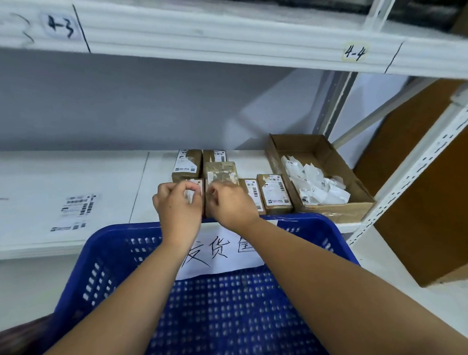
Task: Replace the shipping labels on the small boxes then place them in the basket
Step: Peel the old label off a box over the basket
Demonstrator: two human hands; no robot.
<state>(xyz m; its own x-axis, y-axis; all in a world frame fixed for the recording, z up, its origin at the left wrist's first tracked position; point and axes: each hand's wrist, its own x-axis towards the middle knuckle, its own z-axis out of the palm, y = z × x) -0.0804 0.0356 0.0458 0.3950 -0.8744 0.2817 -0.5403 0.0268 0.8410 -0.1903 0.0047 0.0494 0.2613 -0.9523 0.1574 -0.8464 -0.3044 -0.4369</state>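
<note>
Left hand (179, 208) and right hand (233, 208) partly hide the front boxes (221, 171); label print (275, 189) is unreadable.

White shelf (39, 172), small boxes (275, 193), cardboard tray (331, 157), label sheet (76, 211)

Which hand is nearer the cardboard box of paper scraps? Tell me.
Right. The right hand is left of the cardboard box; the left hand lies farther left.

A blue basket (102, 253), its walls patterned with rows of small holes, carries a white sign (225, 258) with black handwriting. On the white shelf (66, 171), brown small boxes (221, 168) bear white labels (276, 191) with black barcodes; white scraps (316, 185) fill a brown carton (334, 157).
</note>
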